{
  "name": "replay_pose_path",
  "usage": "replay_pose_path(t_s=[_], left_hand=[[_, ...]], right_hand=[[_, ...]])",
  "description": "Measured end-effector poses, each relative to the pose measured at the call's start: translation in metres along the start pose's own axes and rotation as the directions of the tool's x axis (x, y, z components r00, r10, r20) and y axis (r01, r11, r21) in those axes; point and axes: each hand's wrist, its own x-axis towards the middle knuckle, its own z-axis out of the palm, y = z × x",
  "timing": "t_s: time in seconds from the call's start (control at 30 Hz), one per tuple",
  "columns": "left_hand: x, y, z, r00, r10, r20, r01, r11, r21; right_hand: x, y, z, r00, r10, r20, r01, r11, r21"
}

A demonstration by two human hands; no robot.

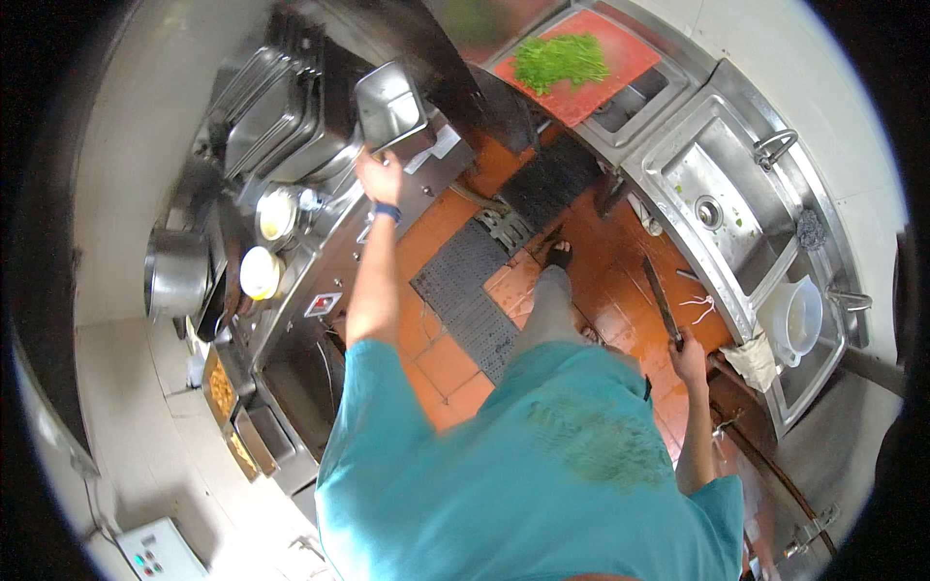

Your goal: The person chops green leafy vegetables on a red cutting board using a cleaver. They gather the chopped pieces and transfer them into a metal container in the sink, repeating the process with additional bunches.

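My left hand, with a dark band at the wrist, reaches over the counter edge at upper left. Its fingers close on the near corner of a deep stainless-steel pan, whose hollow faces me. Down at my right side, my right hand grips the handle of a long knife. The dark blade points away from me, above the wet tiles. Chopped green herbs lie heaped on a red cutting board, which bridges part of a sink at the top.
Stacked steel trays, white tubs and a large pot crowd the left counter. Along the right run a steel sink with green scraps and a plastic jug. Black mats cover part of the orange tile floor.
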Motion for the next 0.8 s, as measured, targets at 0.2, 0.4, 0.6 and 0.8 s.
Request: replay_pose_path(t_s=[0.2,0.4,0.6,0.8], left_hand=[[0.122,-0.114,0.103,0.841,-0.236,0.486,0.026,0.916,0.4],[0.137,-0.071,0.079,0.722,-0.175,0.669,0.377,0.911,-0.168],[0.114,0.12,0.029,0.607,0.053,0.793,0.355,0.874,-0.331],[0.024,0.344,0.114,0.137,0.315,0.939,0.271,0.9,-0.341]], right_hand=[[-0.054,-0.003,-0.009,0.919,0.39,-0.067,-0.38,0.917,0.123],[-0.094,-0.056,-0.027,0.805,0.557,-0.203,-0.48,0.813,0.329],[-0.071,-0.095,-0.058,0.639,0.758,-0.13,-0.458,0.511,0.727],[-0.009,-0.077,-0.074,0.657,0.703,-0.272,-0.067,0.414,0.908]])
